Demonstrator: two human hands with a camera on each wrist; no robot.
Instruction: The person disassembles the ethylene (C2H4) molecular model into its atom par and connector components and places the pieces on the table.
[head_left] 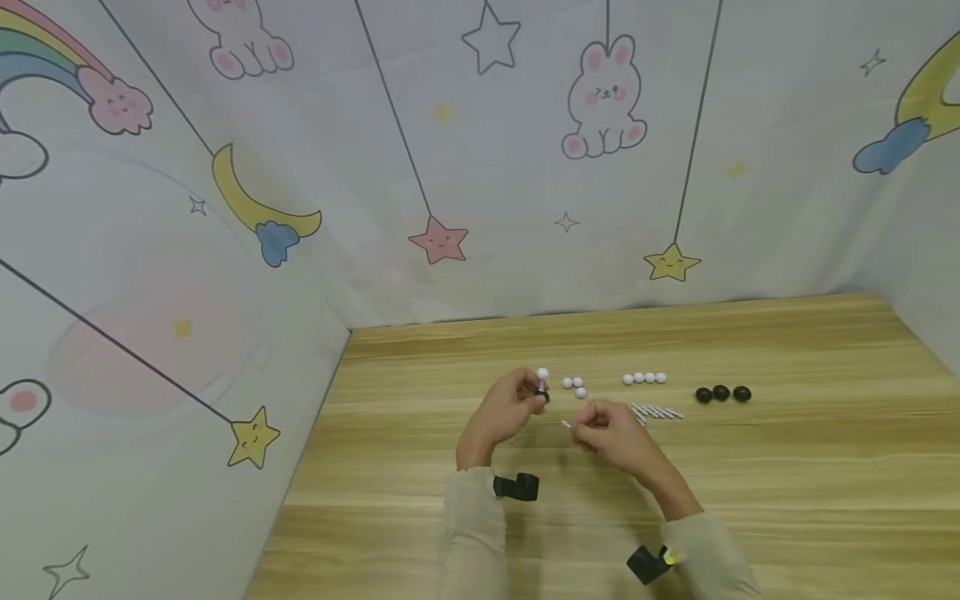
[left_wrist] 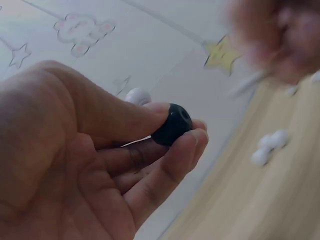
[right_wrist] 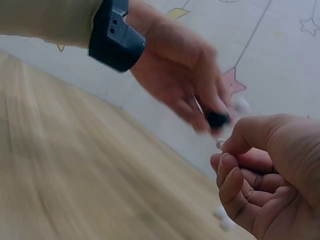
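Note:
My left hand (head_left: 501, 412) pinches a black ball (left_wrist: 171, 127) between thumb and fingers; a round hole shows in its side. A white ball (head_left: 543, 374) stands above it, joined by a short white stem (head_left: 542, 386). In the left wrist view that white ball (left_wrist: 138, 95) peeks out behind the thumb. Close by on the right, my right hand (head_left: 618, 437) pinches a small white stick (head_left: 566, 424) whose free end points toward the left hand. In the right wrist view only the tip of the stick (right_wrist: 220, 143) shows past the thumb and fingertip.
Three white balls (head_left: 577, 383) lie just beyond the hands. Farther right are a row of several white balls (head_left: 644, 378), several white sticks (head_left: 663, 412) and three black balls (head_left: 722, 392). A printed fabric wall (head_left: 517, 283) borders the wooden table (head_left: 810, 467).

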